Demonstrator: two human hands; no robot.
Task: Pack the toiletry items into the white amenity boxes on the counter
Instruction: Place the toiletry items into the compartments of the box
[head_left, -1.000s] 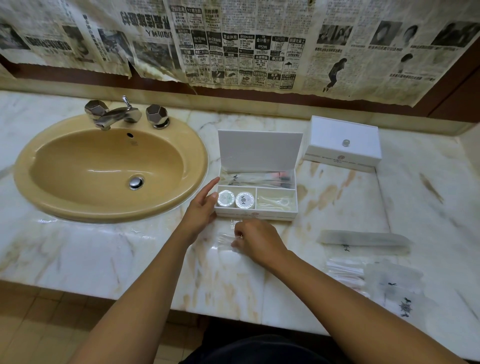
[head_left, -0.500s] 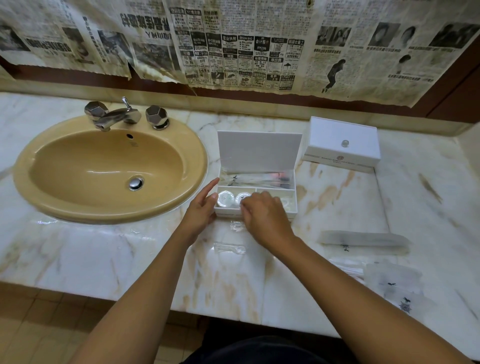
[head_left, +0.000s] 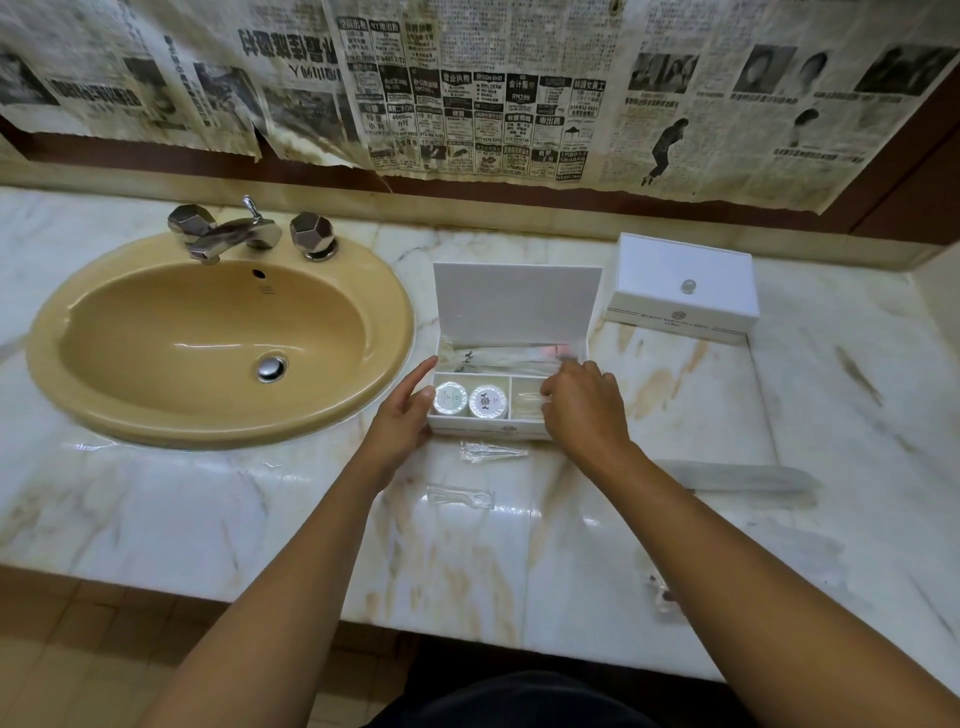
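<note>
An open white amenity box (head_left: 485, 429) stands mid-counter with its lid (head_left: 517, 306) up. Its front left compartment holds two round wrapped soaps (head_left: 451, 398). Long wrapped items (head_left: 493, 356) lie in the back compartment. My left hand (head_left: 402, 421) rests with straight fingers against the box's left wall. My right hand (head_left: 582, 410) hovers over the front right compartment, its fingertips curled down and pinching a clear sachet (head_left: 535, 399). Two more clear sachets (head_left: 493, 451) (head_left: 460, 496) lie on the counter just in front of the box. A second white box (head_left: 680, 291) sits closed at the back right.
A tan sink (head_left: 218, 343) with a chrome faucet (head_left: 228, 234) lies to the left of the box. A long wrapped item (head_left: 737, 478) lies on the marble at the right, and a small packet (head_left: 662, 597) beside my right forearm. Newspaper covers the wall behind.
My right hand lifted from the counter in front of the box and moved up and right, over the front right compartment. My left hand stayed at the box's left side.
</note>
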